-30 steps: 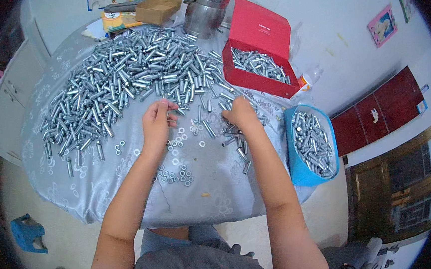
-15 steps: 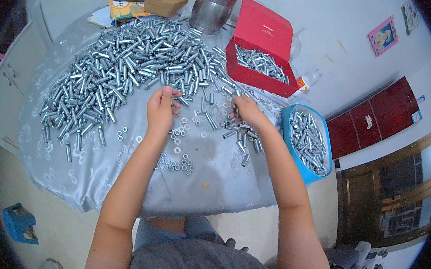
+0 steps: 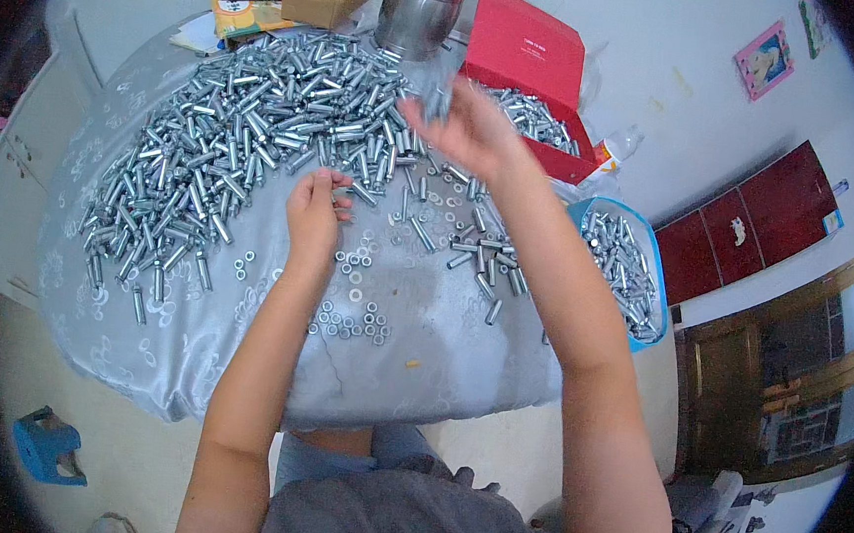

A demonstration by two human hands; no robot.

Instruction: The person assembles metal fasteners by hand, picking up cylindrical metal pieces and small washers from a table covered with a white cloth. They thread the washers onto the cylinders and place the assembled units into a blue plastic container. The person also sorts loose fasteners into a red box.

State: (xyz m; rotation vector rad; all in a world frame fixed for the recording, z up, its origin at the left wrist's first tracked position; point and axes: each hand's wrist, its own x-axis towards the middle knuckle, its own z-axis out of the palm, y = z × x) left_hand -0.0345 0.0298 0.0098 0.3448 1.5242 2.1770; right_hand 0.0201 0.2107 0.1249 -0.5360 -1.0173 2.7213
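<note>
Metal bolts (image 3: 290,99) cover much of the upper left of the frame, heaped on a round table dressed in a silvery cloth (image 3: 459,368), as a person in a grey shirt works bare-handed. At upper centre, the right hand (image 3: 471,136), blurred and raised in front of an open red box (image 3: 526,51), appears closed around a bunch of bolts; how many, the blur hides. Near the centre, the left hand (image 3: 314,204) rests by the heap's lower edge, fingers curled narrow; whether they pinch anything small, one cannot tell. Nuts (image 3: 345,329) lie just right of the left forearm, with flat washers (image 3: 355,294) above them, while a smaller scatter of bolts lies right of centre, left of the right forearm. More fill the red box and a blue-rimmed tub (image 3: 661,293) at right. Good handling here would seem to call for small bunches, with fingers wrapped well around the smooth shanks so that none slips out among the loose rings below. Letting go low and gently should keep pieces from rolling, and a path wide of the steel pot (image 3: 420,13) at top centre would avoid a knock. Both forearms are best kept clear of the nuts and the loose bolts.
</note>
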